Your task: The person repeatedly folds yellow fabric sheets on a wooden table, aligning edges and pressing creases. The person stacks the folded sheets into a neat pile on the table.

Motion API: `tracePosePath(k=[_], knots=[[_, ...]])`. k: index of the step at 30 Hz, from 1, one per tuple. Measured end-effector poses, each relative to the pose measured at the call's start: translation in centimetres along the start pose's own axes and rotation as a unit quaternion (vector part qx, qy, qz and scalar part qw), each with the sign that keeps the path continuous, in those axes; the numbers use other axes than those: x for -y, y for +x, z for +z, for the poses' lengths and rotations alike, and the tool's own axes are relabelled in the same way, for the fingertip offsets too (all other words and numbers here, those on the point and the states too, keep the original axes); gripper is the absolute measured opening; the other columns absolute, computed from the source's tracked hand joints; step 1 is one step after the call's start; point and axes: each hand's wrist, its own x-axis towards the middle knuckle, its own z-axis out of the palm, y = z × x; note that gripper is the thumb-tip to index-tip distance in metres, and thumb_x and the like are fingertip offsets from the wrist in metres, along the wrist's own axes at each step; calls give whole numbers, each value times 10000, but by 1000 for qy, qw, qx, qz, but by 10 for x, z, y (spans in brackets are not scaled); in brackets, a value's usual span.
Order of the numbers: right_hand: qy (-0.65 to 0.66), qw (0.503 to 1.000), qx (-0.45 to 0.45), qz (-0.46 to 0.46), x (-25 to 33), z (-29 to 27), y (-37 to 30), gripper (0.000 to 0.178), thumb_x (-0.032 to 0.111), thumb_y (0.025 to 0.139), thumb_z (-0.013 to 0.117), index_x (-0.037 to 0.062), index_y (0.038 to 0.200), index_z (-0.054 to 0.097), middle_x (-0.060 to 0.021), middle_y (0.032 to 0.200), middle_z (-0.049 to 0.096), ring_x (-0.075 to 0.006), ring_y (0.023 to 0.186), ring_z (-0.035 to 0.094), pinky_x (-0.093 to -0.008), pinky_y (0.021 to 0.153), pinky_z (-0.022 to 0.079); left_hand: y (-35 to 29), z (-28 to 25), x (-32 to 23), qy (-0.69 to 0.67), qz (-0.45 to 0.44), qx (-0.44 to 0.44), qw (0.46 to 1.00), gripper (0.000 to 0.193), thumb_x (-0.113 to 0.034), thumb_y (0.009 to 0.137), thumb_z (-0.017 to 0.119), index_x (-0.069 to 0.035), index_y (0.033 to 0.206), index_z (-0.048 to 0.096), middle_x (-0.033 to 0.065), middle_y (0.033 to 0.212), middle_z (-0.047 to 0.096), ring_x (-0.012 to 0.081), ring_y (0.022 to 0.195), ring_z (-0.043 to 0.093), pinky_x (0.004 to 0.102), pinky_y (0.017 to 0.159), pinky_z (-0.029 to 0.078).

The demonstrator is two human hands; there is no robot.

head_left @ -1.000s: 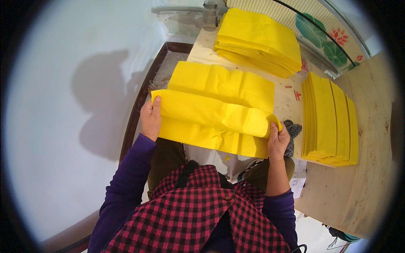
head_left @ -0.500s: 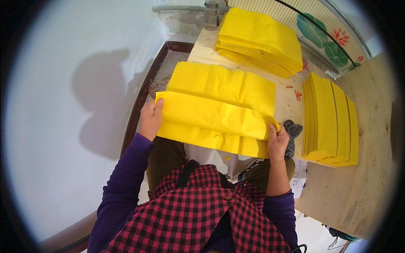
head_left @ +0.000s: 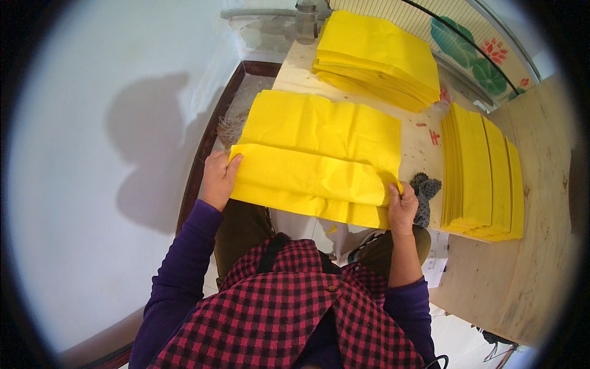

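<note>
A wide yellow sheet [head_left: 319, 126], paper-like or thin cloth, lies on the table's near edge with a folded flap across its near half. My left hand [head_left: 219, 178] pinches the flap's left end, thumb on top and fingers underneath. At the right end my right hand [head_left: 403, 206] grips the same flap between thumb and fingers. The sheet's near edge hangs over my lap, and creases run across its surface. A grey knitted or textured cloth [head_left: 425, 187] lies just beyond my right hand.
Behind the sheet rests a thick stack of yellow sheets [head_left: 378, 52]. Folded yellow bundles [head_left: 479, 175] stand at the right on the wooden table [head_left: 534, 270]. A glass jar [head_left: 305, 23] is at the back edge, and a white wall [head_left: 80, 246] closes the left side.
The left end of the flap has come down toward me with my left hand, so the fold lies lower and flatter. My right hand has shifted slightly left.
</note>
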Motion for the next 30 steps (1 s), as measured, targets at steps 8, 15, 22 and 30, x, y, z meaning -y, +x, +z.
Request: tracePosePath(k=[8, 15, 22, 30], knots=[[-43, 999, 14, 27, 2, 2, 3, 129, 120, 867, 699, 33, 947, 648, -141, 846, 639, -300, 830, 578, -378, 763, 472, 7, 0, -4, 44, -38, 65, 996, 401, -218, 900, 638, 52, 649, 479, 227, 662, 493, 421, 648, 492, 483, 588, 370], [-19, 997, 38, 63, 15, 0, 7, 169, 139, 871, 680, 23, 988, 643, -171, 851, 634, -319, 821, 588, -380, 753, 475, 10, -4, -12, 77, -18, 76, 994, 381, -202, 882, 648, 49, 641, 494, 221, 659, 505, 420, 656, 511, 493, 589, 379], [83, 994, 9, 76, 19, 7, 7, 312, 171, 880, 682, -11, 1121, 603, -205, 909, 670, -267, 805, 646, -343, 721, 494, 7, -6, -16, 118, -8, 70, 991, 428, -288, 895, 649, 36, 650, 511, 198, 667, 506, 390, 670, 512, 473, 602, 385], [-92, 982, 38, 159, 40, -8, 12, 382, 220, 898, 671, 2, 1196, 573, -133, 832, 687, -234, 720, 652, -332, 656, 507, 6, -1, -11, 110, -49, 81, 989, 375, -317, 898, 639, 30, 765, 589, 200, 717, 553, 395, 726, 547, 478, 647, 417]])
